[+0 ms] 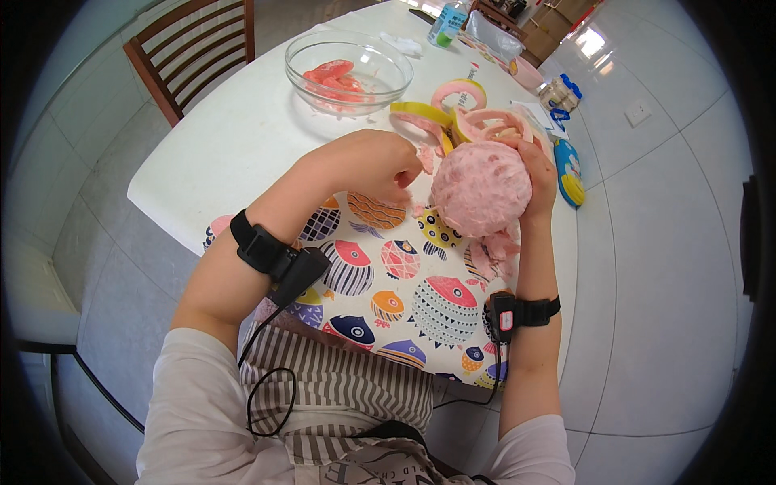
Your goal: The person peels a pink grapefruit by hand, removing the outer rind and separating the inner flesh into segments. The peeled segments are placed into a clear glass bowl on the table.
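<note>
A peeled pomelo (482,189), still covered in fuzzy pink pith, rests against my right hand (539,176), which grips it from the right side. My left hand (382,167) is curled just left of the fruit, apart from it. Its fingertips are turned down, so I cannot see whether they pinch a scrap. Pink pith scraps (494,254) lie below the pomelo, with smaller bits between it and my left hand. Behind the fruit, yellow-green rind strips (424,113) with thick pink insides are heaped. A glass bowl (388,91) beyond my left hand holds red pomelo flesh (333,79).
A fish-patterned mat (400,303) covers the near part of the white table (242,133). Farther back are a drink bottle (447,25), a crumpled tissue (401,45) and a pink bowl (526,73). Blue-capped bottles (559,94) and a blue-yellow case (568,173) line the right edge.
</note>
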`<action>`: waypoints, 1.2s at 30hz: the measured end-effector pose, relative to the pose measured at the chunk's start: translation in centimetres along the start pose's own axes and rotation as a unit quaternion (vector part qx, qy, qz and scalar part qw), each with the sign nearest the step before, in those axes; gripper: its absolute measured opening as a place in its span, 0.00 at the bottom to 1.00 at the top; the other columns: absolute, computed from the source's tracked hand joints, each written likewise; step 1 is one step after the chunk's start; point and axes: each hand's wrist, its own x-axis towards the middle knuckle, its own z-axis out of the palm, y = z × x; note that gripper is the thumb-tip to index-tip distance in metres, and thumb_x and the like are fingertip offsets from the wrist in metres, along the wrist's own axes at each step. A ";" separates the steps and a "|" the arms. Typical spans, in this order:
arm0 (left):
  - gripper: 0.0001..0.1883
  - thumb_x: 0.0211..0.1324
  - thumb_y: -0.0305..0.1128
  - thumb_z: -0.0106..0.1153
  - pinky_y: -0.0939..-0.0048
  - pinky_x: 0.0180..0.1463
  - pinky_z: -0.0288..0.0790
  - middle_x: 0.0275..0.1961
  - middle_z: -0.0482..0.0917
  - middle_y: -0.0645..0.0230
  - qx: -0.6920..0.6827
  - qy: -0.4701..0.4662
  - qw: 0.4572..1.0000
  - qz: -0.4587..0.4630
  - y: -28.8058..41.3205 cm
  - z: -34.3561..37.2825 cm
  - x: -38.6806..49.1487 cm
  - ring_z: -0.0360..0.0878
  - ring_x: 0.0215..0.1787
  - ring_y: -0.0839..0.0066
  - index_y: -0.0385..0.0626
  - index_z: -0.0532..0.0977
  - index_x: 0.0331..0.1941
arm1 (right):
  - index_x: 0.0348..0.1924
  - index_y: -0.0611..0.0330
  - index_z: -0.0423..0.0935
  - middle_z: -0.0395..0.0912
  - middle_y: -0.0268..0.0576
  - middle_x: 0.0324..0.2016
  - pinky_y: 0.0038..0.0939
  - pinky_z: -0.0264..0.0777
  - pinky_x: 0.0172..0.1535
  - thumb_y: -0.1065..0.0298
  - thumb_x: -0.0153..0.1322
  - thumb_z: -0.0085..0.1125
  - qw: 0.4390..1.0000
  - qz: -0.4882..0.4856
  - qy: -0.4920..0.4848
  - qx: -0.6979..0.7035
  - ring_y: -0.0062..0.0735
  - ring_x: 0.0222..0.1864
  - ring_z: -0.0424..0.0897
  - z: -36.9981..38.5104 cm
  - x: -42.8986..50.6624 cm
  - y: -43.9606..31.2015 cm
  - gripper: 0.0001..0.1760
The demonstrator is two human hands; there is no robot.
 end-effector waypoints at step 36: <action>0.19 0.62 0.26 0.62 0.72 0.49 0.71 0.46 0.74 0.69 -0.243 0.269 0.919 0.158 2.1 4.6 3.5 0.74 0.46 0.73 0.54 0.82 0.57 | 0.45 0.69 0.85 0.85 0.46 0.46 0.29 0.73 0.56 0.63 0.78 0.49 0.999 -0.016 -0.006 -0.029 0.33 0.48 0.82 0.4 -0.2 -0.5 0.19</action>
